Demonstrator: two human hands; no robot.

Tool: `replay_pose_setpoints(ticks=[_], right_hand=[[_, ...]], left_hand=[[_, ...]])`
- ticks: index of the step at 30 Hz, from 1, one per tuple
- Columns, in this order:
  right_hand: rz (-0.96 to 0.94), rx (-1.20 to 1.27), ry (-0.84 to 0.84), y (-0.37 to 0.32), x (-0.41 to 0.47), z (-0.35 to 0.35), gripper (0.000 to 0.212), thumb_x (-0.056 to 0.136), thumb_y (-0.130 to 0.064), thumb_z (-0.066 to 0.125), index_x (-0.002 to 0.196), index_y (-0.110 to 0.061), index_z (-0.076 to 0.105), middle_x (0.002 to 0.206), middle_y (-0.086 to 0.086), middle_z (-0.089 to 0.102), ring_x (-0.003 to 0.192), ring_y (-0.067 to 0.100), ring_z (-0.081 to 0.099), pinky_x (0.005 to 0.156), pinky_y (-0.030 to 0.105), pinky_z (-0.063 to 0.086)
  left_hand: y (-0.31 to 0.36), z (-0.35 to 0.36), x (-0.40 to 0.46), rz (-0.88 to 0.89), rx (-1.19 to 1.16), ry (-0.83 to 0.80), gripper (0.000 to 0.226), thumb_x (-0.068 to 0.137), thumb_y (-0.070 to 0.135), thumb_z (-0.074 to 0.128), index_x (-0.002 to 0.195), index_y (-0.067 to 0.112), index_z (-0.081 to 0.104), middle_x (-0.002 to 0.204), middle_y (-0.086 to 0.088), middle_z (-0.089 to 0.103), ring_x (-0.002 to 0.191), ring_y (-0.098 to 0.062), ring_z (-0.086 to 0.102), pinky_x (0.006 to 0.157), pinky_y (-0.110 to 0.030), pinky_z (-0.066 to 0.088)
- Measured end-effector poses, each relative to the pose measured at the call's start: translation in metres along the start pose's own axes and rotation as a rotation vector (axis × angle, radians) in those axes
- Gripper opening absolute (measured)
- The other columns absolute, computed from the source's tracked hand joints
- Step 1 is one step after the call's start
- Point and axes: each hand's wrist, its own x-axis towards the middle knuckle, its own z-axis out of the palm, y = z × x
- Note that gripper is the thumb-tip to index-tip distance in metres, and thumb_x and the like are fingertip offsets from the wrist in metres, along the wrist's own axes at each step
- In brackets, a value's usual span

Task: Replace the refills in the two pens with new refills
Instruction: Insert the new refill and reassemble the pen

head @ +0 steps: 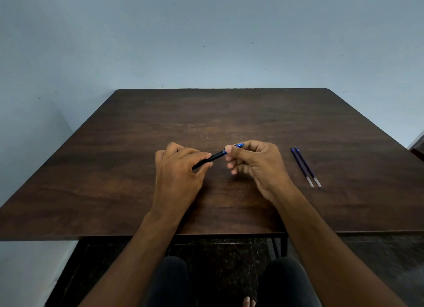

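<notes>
Knees in dark trousers and a bare foot (249, 301) at the bottom edge, 6 o'clock, over a dark speckled floor. Both forearms reach up over the near edge of the brown table (114, 192).

Left hand (179, 169), just left of centre: fingers curled round the black barrel of a pen (212, 158), thumb along it. Right hand (254, 162), at 3 o'clock from the left: thumb and forefinger pinch the pen's blue end; the other fingers are loosely curled beneath. Pen held just above the tabletop, tilted up toward 2 o'clock.

Two refills (305, 166) lie side by side on the table, at 3 o'clock from the right hand, apart from it. Second pen not visible.

Blue-grey wall (206, 42) beyond the far edge, 12 o'clock.

Judgement: first pen is being opened, likely by unscrewing or pulling the blue end off. Next move calls for opposed twist with a firm barrel hold, then drawing the old refill out straight.
</notes>
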Motion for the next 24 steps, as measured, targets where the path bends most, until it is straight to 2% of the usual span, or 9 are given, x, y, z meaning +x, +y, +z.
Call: replay_pose_setpoints(ticks=[6, 9, 11, 14, 18, 20, 22, 24], right_hand=[[0.011, -0.168, 0.007, 0.0005, 0.0008, -0.0010, 0.048, 0.077, -0.037, 0.084, 0.089, 0.008, 0.070, 0.070, 0.011, 0.074, 0.059, 0.022, 0.064, 0.049, 0.027, 0.052], [0.018, -0.125, -0.031, 0.0016, -0.0011, -0.0023, 0.043, 0.073, -0.035, 0.086, 0.099, -0.003, 0.073, 0.076, 0.008, 0.074, 0.060, 0.021, 0.063, 0.050, 0.027, 0.049], [0.015, 0.033, -0.072, 0.0031, -0.0006, -0.0049, 0.034, 0.079, -0.017, 0.083, 0.109, -0.005, 0.072, 0.081, 0.010, 0.072, 0.061, 0.021, 0.062, 0.051, 0.029, 0.049], [-0.012, 0.099, -0.084, 0.0058, 0.0010, -0.0090, 0.019, 0.085, 0.000, 0.074, 0.103, -0.005, 0.077, 0.080, 0.011, 0.071, 0.063, 0.020, 0.062, 0.054, 0.028, 0.050], [-0.023, 0.014, -0.047, 0.0050, 0.0015, -0.0077, 0.006, 0.080, -0.015, 0.082, 0.084, -0.011, 0.080, 0.075, 0.011, 0.072, 0.062, 0.021, 0.063, 0.053, 0.029, 0.051], [-0.015, -0.049, -0.014, 0.0033, 0.0016, -0.0077, 0.017, 0.074, -0.028, 0.086, 0.076, -0.014, 0.077, 0.072, 0.010, 0.072, 0.061, 0.022, 0.064, 0.053, 0.029, 0.053], [-0.004, -0.074, 0.004, 0.0020, 0.0020, -0.0081, 0.030, 0.068, -0.036, 0.088, 0.078, -0.011, 0.075, 0.071, 0.009, 0.072, 0.061, 0.023, 0.064, 0.052, 0.029, 0.053], [0.005, -0.030, -0.021, 0.0014, 0.0008, -0.0070, 0.036, 0.068, -0.032, 0.088, 0.091, -0.008, 0.074, 0.075, 0.009, 0.072, 0.062, 0.024, 0.063, 0.052, 0.030, 0.053]], left_hand=[[-0.0008, 0.0001, -0.0006, -0.001, 0.008, -0.018, 0.023, 0.077, 0.028, 0.086, 0.100, 0.025, 0.081, 0.090, 0.012, 0.075, 0.087, -0.014, 0.056, 0.078, -0.030, 0.028], [-0.0003, -0.0001, -0.0003, -0.007, 0.007, -0.018, 0.023, 0.077, 0.028, 0.086, 0.099, 0.025, 0.081, 0.090, 0.012, 0.075, 0.087, -0.013, 0.054, 0.077, -0.029, 0.027], [0.0004, -0.0004, 0.0003, -0.012, 0.011, -0.018, 0.024, 0.076, 0.028, 0.087, 0.099, 0.025, 0.081, 0.089, 0.012, 0.076, 0.087, -0.014, 0.055, 0.076, -0.030, 0.027], [0.0009, -0.0003, 0.0010, -0.012, 0.018, -0.022, 0.024, 0.076, 0.027, 0.087, 0.099, 0.025, 0.081, 0.090, 0.011, 0.076, 0.086, -0.017, 0.057, 0.076, -0.031, 0.028], [0.0020, -0.0007, 0.0009, -0.015, 0.010, -0.016, 0.023, 0.075, 0.027, 0.087, 0.098, 0.025, 0.081, 0.090, 0.011, 0.076, 0.086, -0.018, 0.058, 0.076, -0.033, 0.030], [0.0020, -0.0006, 0.0002, -0.007, 0.016, -0.026, 0.024, 0.076, 0.028, 0.087, 0.099, 0.025, 0.081, 0.091, 0.012, 0.076, 0.086, -0.016, 0.057, 0.076, -0.031, 0.028], [0.0015, -0.0004, 0.0002, -0.005, 0.019, -0.026, 0.024, 0.076, 0.029, 0.087, 0.099, 0.025, 0.081, 0.090, 0.011, 0.076, 0.086, -0.016, 0.057, 0.076, -0.030, 0.026], [0.0011, -0.0002, 0.0001, -0.008, 0.016, -0.019, 0.024, 0.076, 0.028, 0.087, 0.099, 0.024, 0.081, 0.090, 0.011, 0.076, 0.086, -0.016, 0.056, 0.076, -0.029, 0.025]])
